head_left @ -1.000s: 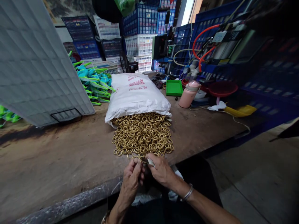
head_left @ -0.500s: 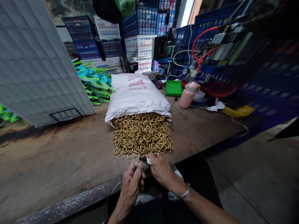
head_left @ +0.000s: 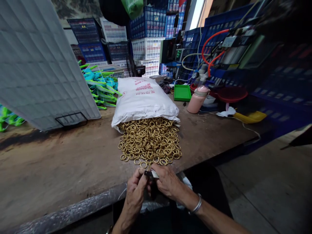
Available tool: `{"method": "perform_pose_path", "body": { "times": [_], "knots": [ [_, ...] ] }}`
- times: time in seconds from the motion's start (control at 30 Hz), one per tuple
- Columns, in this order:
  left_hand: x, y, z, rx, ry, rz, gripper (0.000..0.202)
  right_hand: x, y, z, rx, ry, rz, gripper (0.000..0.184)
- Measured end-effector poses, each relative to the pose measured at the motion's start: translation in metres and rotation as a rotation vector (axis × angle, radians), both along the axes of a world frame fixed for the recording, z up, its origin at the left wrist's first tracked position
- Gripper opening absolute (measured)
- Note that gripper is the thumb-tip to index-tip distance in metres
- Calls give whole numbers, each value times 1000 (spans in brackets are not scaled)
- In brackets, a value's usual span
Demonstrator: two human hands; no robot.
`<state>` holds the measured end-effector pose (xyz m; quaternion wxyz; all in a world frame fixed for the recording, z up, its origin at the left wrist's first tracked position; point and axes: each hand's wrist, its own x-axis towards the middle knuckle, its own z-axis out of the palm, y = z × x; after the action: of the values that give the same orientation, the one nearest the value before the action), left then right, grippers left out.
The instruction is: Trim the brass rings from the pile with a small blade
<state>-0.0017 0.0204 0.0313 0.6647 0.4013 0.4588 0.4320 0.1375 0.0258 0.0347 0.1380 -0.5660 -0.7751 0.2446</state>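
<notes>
In my right hand (head_left: pixel 167 182) is a small knife (head_left: pixel 148 173) with a dark blade and a white wrapped handle. Its blade points left and reaches the fingertips of my left hand (head_left: pixel 137 187). Thumb and fingers of that left hand are pinched together around what appears to be one gold-coloured ring, almost wholly hidden by the fingers. Just beyond both hands, a pile of gold-coloured rings (head_left: pixel 151 139) spreads over the tabletop. The rings spill from the open mouth of a white sack (head_left: pixel 146 102) with red print.
A large pale ribbed panel (head_left: pixel 44 65) stands on the left, with green and blue plastic pieces (head_left: pixel 102 86) behind it. On the right are a green tray (head_left: pixel 182 93), a pink bottle (head_left: pixel 197 101) and a yellow scoop (head_left: pixel 251 117). Stacked crates (head_left: pixel 147 48) fill the back.
The knife blade has come down and left against my left fingertips. My right hand has shifted slightly left and lower. The gold edge at my left fingers is now covered.
</notes>
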Motion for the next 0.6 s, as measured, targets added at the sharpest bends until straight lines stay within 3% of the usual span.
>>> {"method": "perform_pose_path", "body": {
  "times": [0.2,0.33,0.47,0.6],
  "knots": [
    [-5,-4,-4,-30,-13,-29,32,-6,-3,9,-29,-127,-50,26],
    [-7,-10,-2,-57,-132,-42,27,-4,1,12,10,-201,-108,27],
    [-10,-13,10,-69,-267,-66,21,27,10,7,69,-219,-294,23],
    [-13,-5,12,-106,-337,13,20,64,5,-6,153,-97,-444,13]
  ]
}}
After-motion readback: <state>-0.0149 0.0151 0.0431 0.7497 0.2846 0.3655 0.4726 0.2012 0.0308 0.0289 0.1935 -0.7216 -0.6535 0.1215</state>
